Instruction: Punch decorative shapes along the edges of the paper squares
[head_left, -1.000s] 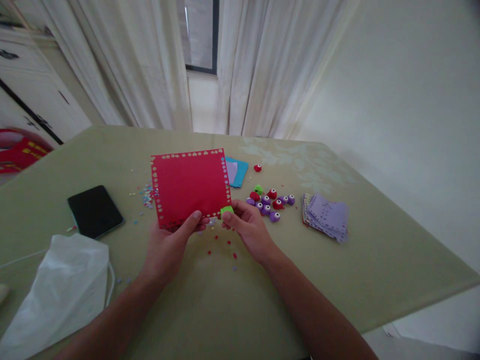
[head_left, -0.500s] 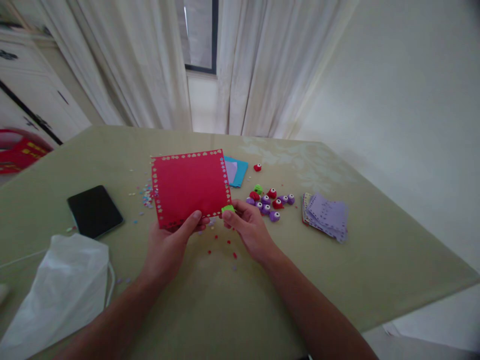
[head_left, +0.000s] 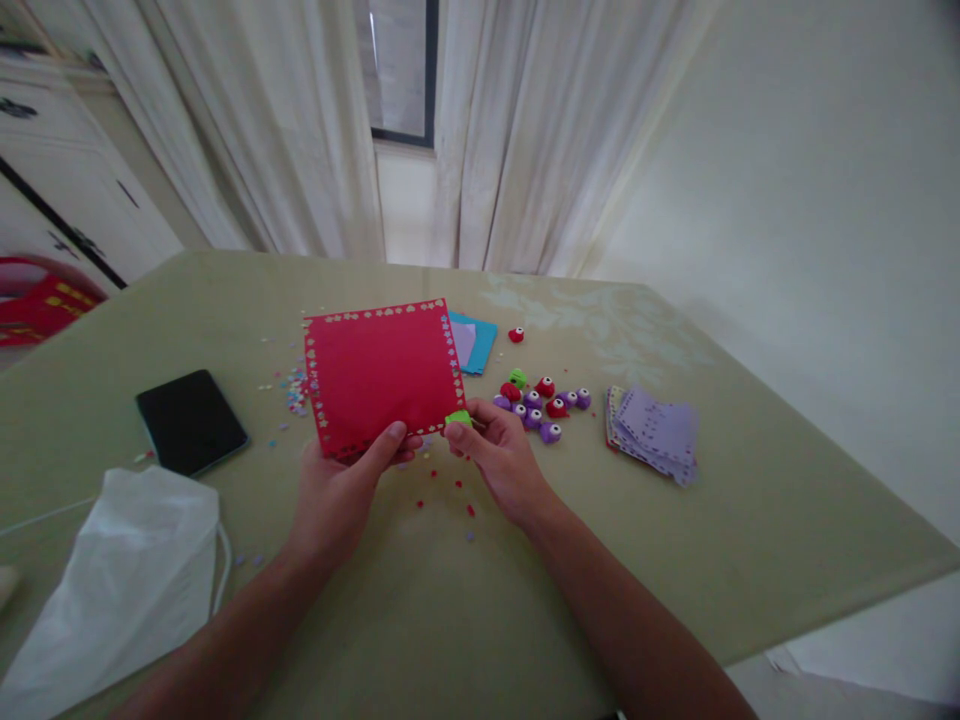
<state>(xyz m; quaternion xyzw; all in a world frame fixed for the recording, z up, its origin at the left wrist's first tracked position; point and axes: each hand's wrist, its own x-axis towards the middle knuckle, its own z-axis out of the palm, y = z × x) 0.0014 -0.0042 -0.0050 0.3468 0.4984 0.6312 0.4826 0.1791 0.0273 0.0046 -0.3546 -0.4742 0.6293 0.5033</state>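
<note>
A red sheet of paper [head_left: 382, 375] is held up over the table, with small punched shapes running along its edges. My left hand [head_left: 349, 485] grips its lower edge, thumb on the front and fingers behind. At the lower right corner, my right hand [head_left: 499, 455] is closed on a green paper punch [head_left: 457, 418], which sits against the paper's edge. Just right of that hand lies a group of red, purple and green punches [head_left: 534, 400]. Tiny red cut-outs [head_left: 459, 484] are scattered on the table below the paper.
A black tablet [head_left: 191, 422] and a white cloth bag [head_left: 127, 570] lie on the left. Pastel confetti [head_left: 298, 390] is beside the paper. Blue paper [head_left: 480, 345] shows behind it. A stack of punched purple paper [head_left: 656, 430] rests on the right, and a lone red punch [head_left: 516, 335] farther back.
Almost nothing differs. Both hands keep their hold on the red paper and the green punch, and the whole view has shifted very slightly.
</note>
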